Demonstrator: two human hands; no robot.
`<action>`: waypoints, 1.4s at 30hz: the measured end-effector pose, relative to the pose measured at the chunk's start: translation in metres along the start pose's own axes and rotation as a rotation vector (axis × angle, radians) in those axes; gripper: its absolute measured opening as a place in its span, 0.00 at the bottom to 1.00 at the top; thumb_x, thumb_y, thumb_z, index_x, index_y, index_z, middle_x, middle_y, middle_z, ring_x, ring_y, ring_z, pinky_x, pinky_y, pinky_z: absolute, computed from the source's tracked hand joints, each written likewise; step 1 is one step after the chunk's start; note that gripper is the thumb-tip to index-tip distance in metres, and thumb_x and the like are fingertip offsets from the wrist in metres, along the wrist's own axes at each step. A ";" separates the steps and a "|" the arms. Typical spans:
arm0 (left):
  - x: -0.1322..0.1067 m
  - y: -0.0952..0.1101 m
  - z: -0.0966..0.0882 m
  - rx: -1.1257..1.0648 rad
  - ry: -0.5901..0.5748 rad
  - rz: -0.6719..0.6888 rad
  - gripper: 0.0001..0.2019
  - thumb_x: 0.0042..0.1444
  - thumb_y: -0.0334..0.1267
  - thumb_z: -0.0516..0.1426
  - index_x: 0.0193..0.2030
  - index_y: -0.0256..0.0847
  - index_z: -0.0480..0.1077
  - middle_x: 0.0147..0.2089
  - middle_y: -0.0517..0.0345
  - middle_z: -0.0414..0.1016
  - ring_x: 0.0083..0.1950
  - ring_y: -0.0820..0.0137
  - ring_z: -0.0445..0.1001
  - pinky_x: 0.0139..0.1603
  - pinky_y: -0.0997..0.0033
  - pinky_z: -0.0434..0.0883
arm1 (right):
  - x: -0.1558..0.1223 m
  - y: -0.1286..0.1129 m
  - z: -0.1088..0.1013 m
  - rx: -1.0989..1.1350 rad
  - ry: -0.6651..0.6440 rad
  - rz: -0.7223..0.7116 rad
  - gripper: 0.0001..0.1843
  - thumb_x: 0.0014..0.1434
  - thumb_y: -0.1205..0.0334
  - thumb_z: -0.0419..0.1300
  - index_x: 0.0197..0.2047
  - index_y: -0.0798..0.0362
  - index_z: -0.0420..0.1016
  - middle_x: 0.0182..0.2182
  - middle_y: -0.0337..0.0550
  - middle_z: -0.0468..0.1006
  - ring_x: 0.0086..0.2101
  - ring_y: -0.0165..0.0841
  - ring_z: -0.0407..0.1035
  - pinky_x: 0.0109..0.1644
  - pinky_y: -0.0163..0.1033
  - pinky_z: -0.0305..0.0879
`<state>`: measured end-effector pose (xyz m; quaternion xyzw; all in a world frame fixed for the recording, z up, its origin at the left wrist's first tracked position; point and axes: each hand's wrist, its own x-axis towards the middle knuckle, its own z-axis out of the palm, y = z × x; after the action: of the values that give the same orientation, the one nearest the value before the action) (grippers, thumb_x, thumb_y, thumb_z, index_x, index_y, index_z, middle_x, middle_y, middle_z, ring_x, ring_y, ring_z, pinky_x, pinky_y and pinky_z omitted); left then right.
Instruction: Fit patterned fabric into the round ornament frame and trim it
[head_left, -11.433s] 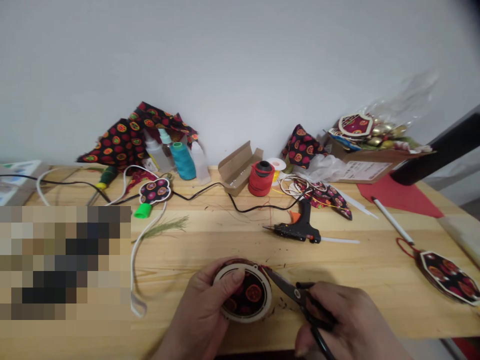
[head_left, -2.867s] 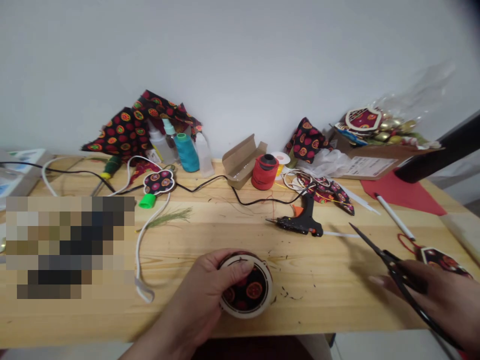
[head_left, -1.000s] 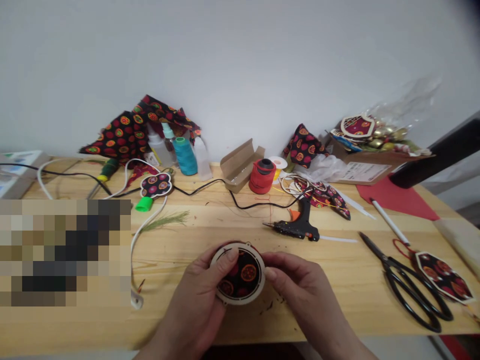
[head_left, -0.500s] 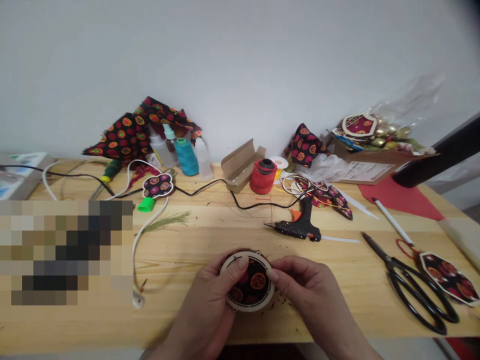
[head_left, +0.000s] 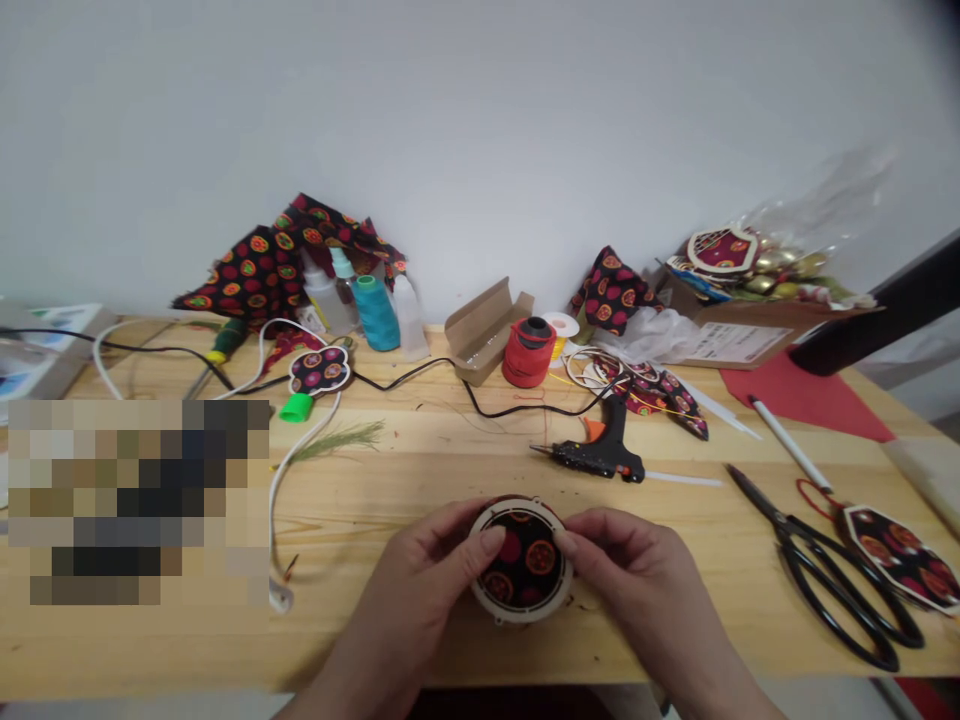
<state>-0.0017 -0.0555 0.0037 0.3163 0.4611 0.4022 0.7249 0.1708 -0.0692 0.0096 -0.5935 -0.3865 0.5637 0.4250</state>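
Note:
A round ornament (head_left: pixel 523 566) with a pale rim and black fabric printed with red and orange circles is held over the near edge of the wooden table (head_left: pixel 420 480). My left hand (head_left: pixel 431 575) grips its left side, thumb on the rim. My right hand (head_left: pixel 626 570) pinches its right side, thumb on the rim. Black scissors (head_left: pixel 825 570) lie on the table to the right, apart from both hands.
A black glue gun (head_left: pixel 600 455) with its cord lies just behind the ornament. Further back stand a red thread spool (head_left: pixel 527 353), a teal spool (head_left: pixel 375 312), glue bottles, patterned fabric (head_left: pixel 277 260) and a cardboard box (head_left: pixel 742 335). An octagonal ornament (head_left: pixel 904 555) lies at the right edge.
My right hand put the scissors down on the right and came back to the ornament. In the last second both hands have turned the ornament and shifted it slightly right.

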 end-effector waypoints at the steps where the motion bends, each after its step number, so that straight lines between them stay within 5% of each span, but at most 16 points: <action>1: 0.000 0.003 -0.002 0.063 0.007 0.013 0.13 0.51 0.39 0.63 0.45 0.47 0.78 0.41 0.60 0.83 0.43 0.68 0.77 0.45 0.74 0.71 | 0.000 -0.001 -0.003 -0.029 0.001 -0.002 0.17 0.44 0.49 0.68 0.27 0.57 0.79 0.22 0.43 0.79 0.23 0.28 0.69 0.27 0.31 0.67; 8: -0.003 0.016 -0.009 0.429 0.069 0.124 0.10 0.51 0.37 0.62 0.40 0.54 0.79 0.40 0.66 0.83 0.44 0.68 0.77 0.47 0.75 0.71 | 0.002 0.006 -0.017 -0.149 -0.059 -0.024 0.16 0.50 0.50 0.64 0.32 0.56 0.80 0.28 0.44 0.82 0.26 0.30 0.72 0.32 0.31 0.69; 20: 0.000 0.009 -0.014 0.615 0.028 0.292 0.12 0.54 0.34 0.58 0.41 0.56 0.79 0.36 0.63 0.82 0.39 0.69 0.77 0.42 0.74 0.70 | 0.005 0.002 -0.014 -0.172 -0.045 0.020 0.15 0.47 0.51 0.65 0.31 0.54 0.82 0.25 0.42 0.81 0.26 0.31 0.72 0.32 0.33 0.69; 26: 0.005 0.004 -0.017 0.797 0.003 0.271 0.11 0.57 0.38 0.55 0.42 0.51 0.79 0.26 0.62 0.74 0.25 0.72 0.70 0.28 0.75 0.69 | 0.012 0.002 -0.014 -0.314 -0.073 0.043 0.16 0.50 0.51 0.62 0.32 0.56 0.82 0.27 0.44 0.81 0.28 0.33 0.72 0.33 0.35 0.68; 35: 0.010 0.001 -0.012 0.869 0.052 0.229 0.11 0.56 0.39 0.54 0.38 0.43 0.79 0.38 0.54 0.72 0.28 0.70 0.73 0.23 0.73 0.72 | 0.018 0.003 -0.013 -0.710 -0.078 -0.217 0.14 0.60 0.59 0.55 0.32 0.52 0.81 0.27 0.42 0.79 0.30 0.35 0.72 0.35 0.38 0.67; 39: 0.008 0.002 -0.019 1.033 0.083 0.351 0.13 0.56 0.37 0.54 0.44 0.39 0.76 0.43 0.50 0.76 0.43 0.61 0.75 0.39 0.65 0.74 | 0.012 0.005 -0.017 -0.778 -0.022 -0.379 0.11 0.60 0.61 0.55 0.37 0.53 0.79 0.34 0.46 0.79 0.35 0.36 0.73 0.39 0.39 0.70; 42: 0.002 -0.003 -0.034 1.111 0.054 0.433 0.19 0.55 0.38 0.57 0.55 0.40 0.69 0.45 0.50 0.79 0.39 0.63 0.76 0.43 0.62 0.73 | 0.004 0.012 -0.026 -0.800 -0.007 -0.556 0.14 0.59 0.60 0.58 0.47 0.54 0.74 0.45 0.51 0.76 0.45 0.39 0.71 0.48 0.42 0.70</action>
<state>-0.0313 -0.0524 -0.0127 0.7247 0.5458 0.2471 0.3404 0.1972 -0.0719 -0.0032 -0.5825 -0.7182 0.2381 0.2968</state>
